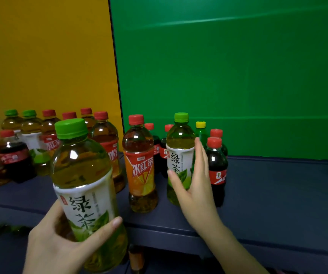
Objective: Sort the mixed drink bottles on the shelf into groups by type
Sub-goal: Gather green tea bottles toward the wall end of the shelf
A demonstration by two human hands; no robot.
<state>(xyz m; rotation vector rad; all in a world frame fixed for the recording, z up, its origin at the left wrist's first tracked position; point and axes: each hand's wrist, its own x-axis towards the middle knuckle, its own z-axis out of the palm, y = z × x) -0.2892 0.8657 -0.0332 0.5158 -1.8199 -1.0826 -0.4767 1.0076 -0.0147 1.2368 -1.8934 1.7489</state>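
Left hand clamps one green tea near the body. Right hand brackets a second tea, thumb on the label, fingers straight, seemingly not yet closed. Wrap mid-label and lift straight up, since the cola stands just beyond the fingers.

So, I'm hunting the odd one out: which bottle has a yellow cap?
The slim green bottle just behind the right hand. Every other cap in view is red or green.
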